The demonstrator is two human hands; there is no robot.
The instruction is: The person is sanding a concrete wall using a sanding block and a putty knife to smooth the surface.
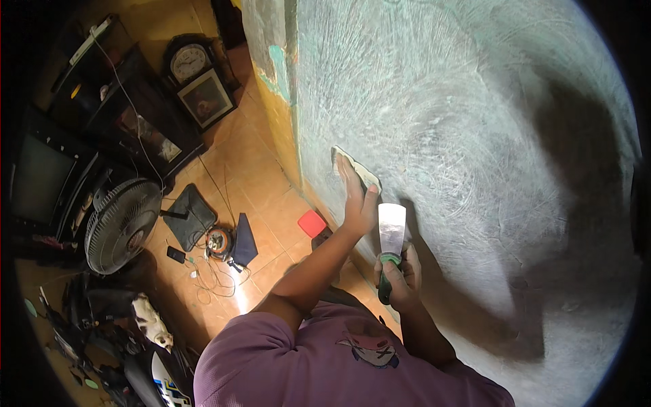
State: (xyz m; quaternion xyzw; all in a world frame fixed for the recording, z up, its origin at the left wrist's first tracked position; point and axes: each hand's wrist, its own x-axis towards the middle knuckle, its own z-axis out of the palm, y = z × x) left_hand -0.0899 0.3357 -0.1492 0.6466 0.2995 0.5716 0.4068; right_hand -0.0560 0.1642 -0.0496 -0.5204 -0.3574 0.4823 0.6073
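My left hand (359, 203) lies with its fingers along a flat, pale-edged sanding piece (369, 178), pressing it against the wall (434, 102). The piece's exact kind is hard to make out, since my fingers cover part of it. The wall is grey-green and covered in swirling scratch marks. In my right hand (405, 281) is a putty knife (392, 227) with a green and dark handle. Its wide metal blade points up and shines in the light, just below my left hand and in front of the wall.
A red square container (312, 223) sits on the tiled floor (261, 169) near the wall's base. To the left are a standing fan (123, 227), a cable reel (218, 242), loose cords, a television (42, 178), a clock (190, 63), a framed picture (206, 100) and a cat (150, 320).
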